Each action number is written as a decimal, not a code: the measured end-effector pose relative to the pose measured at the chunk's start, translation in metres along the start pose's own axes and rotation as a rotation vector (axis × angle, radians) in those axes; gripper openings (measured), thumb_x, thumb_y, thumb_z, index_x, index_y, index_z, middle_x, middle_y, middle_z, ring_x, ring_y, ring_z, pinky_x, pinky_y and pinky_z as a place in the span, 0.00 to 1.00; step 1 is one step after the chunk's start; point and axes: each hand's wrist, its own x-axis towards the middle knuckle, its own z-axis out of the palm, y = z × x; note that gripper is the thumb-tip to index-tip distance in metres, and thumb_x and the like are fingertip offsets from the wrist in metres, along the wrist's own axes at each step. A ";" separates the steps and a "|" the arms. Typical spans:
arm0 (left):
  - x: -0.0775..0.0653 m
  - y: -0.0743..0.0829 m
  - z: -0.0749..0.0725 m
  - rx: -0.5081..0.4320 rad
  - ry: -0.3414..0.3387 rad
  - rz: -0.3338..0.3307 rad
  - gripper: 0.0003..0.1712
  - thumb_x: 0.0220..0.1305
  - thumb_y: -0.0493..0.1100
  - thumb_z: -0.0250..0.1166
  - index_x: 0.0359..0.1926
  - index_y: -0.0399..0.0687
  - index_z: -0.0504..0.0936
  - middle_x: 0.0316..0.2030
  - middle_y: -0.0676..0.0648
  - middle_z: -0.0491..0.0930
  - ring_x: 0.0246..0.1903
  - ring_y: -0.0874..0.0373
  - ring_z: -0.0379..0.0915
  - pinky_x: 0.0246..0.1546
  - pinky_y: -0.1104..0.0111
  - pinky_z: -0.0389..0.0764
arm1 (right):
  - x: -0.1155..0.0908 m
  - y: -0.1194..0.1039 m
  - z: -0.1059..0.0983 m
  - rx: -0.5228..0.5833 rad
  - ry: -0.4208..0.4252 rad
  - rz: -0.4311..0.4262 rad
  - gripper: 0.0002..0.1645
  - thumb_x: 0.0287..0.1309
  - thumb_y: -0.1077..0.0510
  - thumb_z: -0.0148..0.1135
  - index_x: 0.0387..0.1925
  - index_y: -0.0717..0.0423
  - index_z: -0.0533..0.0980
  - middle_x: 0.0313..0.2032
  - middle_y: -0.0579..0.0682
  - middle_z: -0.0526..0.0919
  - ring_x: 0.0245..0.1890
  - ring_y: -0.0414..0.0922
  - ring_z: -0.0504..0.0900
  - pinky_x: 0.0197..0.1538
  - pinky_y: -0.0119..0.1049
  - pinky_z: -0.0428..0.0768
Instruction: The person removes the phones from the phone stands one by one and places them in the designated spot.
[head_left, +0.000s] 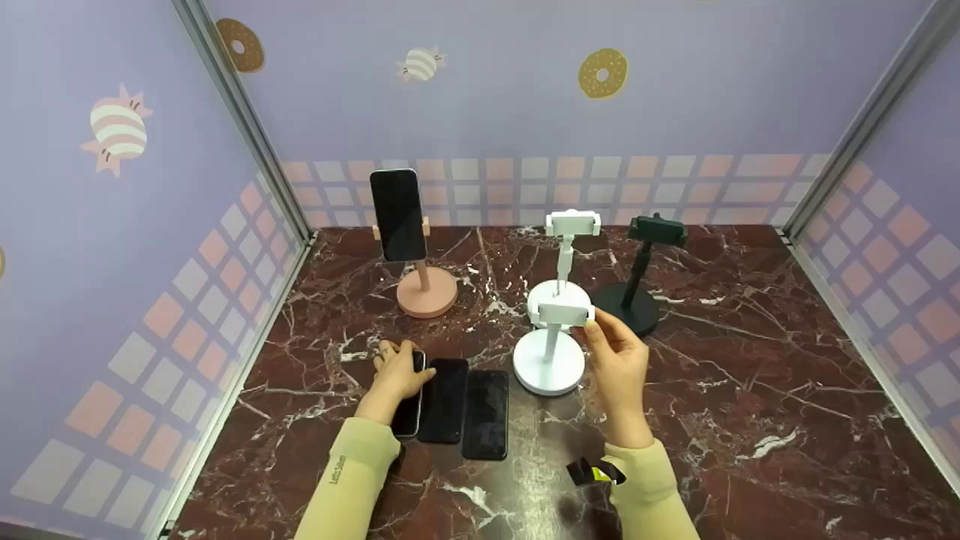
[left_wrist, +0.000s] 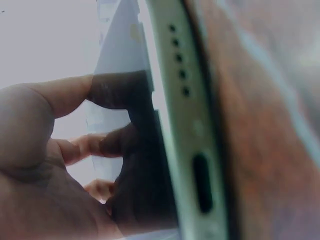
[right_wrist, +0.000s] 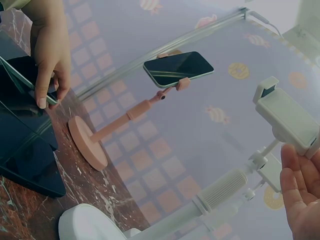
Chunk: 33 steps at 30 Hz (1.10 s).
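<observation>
My left hand [head_left: 397, 375] grips the top end of the leftmost phone [head_left: 407, 417], thumb on one long edge and fingers on the other. The left wrist view shows that phone's light bottom edge [left_wrist: 187, 120] with its port, close to the camera. Beside it lie a middle black phone [head_left: 444, 401] and a right black phone [head_left: 486, 415]. With thumb and fingers, my right hand [head_left: 621, 371] holds the right end of the clamp [right_wrist: 295, 120] on the front white phone stand [head_left: 550, 365]. That clamp holds no phone.
Behind stand another white stand [head_left: 573, 225] and a black stand [head_left: 641, 277], both without phones. A pink stand [head_left: 427, 292] at the back left carries an upright phone [head_left: 399, 215]. Patterned walls enclose the marbled table [head_left: 750, 375] on the back and sides.
</observation>
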 end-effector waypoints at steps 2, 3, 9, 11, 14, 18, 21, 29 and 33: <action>0.001 0.002 0.001 0.015 -0.012 -0.030 0.27 0.67 0.50 0.69 0.58 0.41 0.70 0.63 0.29 0.54 0.65 0.24 0.54 0.63 0.36 0.67 | 0.000 0.000 0.000 0.004 -0.002 -0.001 0.18 0.66 0.68 0.64 0.53 0.80 0.77 0.39 0.40 0.90 0.38 0.37 0.90 0.48 0.31 0.86; 0.001 0.003 0.001 0.022 -0.016 -0.040 0.27 0.68 0.50 0.69 0.58 0.41 0.70 0.64 0.29 0.54 0.66 0.24 0.53 0.64 0.36 0.65 | 0.000 0.000 0.000 0.007 -0.003 0.000 0.19 0.66 0.68 0.63 0.53 0.81 0.77 0.39 0.40 0.90 0.38 0.36 0.90 0.48 0.31 0.86; 0.001 0.006 0.002 0.055 -0.017 -0.050 0.26 0.70 0.51 0.67 0.58 0.40 0.70 0.67 0.24 0.53 0.70 0.23 0.47 0.68 0.36 0.61 | 0.000 0.000 -0.001 0.007 -0.004 -0.003 0.19 0.66 0.67 0.65 0.52 0.81 0.77 0.38 0.40 0.90 0.38 0.37 0.90 0.47 0.31 0.87; 0.002 0.006 0.002 0.061 -0.019 -0.053 0.26 0.70 0.51 0.67 0.58 0.40 0.71 0.68 0.24 0.52 0.72 0.23 0.44 0.70 0.36 0.60 | 0.000 0.000 -0.001 0.012 -0.007 -0.005 0.19 0.66 0.67 0.65 0.52 0.80 0.77 0.38 0.40 0.90 0.37 0.37 0.90 0.47 0.32 0.87; 0.002 0.007 0.003 0.070 -0.021 -0.061 0.26 0.70 0.51 0.67 0.58 0.40 0.71 0.69 0.23 0.52 0.74 0.23 0.41 0.71 0.36 0.58 | 0.000 0.000 -0.001 0.024 -0.010 -0.004 0.18 0.66 0.68 0.65 0.52 0.79 0.78 0.38 0.41 0.90 0.37 0.38 0.90 0.47 0.32 0.87; 0.002 0.008 0.004 0.058 -0.022 -0.067 0.26 0.70 0.51 0.67 0.58 0.40 0.70 0.70 0.23 0.52 0.76 0.23 0.38 0.73 0.35 0.56 | 0.000 0.000 0.000 0.035 -0.007 -0.001 0.16 0.66 0.68 0.64 0.51 0.77 0.79 0.38 0.41 0.90 0.38 0.38 0.90 0.47 0.32 0.87; 0.002 0.008 0.005 0.045 -0.026 -0.068 0.26 0.70 0.50 0.66 0.58 0.40 0.70 0.71 0.22 0.51 0.77 0.22 0.35 0.73 0.34 0.55 | 0.000 -0.001 0.000 0.034 -0.007 0.000 0.16 0.66 0.68 0.65 0.51 0.76 0.80 0.38 0.41 0.90 0.37 0.38 0.90 0.47 0.32 0.87; -0.001 0.010 0.004 0.037 -0.026 -0.087 0.25 0.71 0.51 0.66 0.58 0.42 0.69 0.67 0.26 0.55 0.76 0.25 0.39 0.71 0.37 0.59 | 0.003 0.003 -0.003 0.053 -0.038 -0.008 0.12 0.68 0.63 0.64 0.49 0.64 0.84 0.39 0.41 0.90 0.40 0.36 0.90 0.49 0.33 0.86; -0.001 0.011 0.004 0.038 -0.022 -0.093 0.25 0.70 0.51 0.66 0.58 0.43 0.69 0.64 0.29 0.57 0.74 0.27 0.43 0.69 0.38 0.62 | 0.005 0.006 -0.004 0.118 -0.044 -0.020 0.17 0.76 0.55 0.55 0.50 0.62 0.84 0.41 0.42 0.90 0.43 0.38 0.89 0.51 0.35 0.87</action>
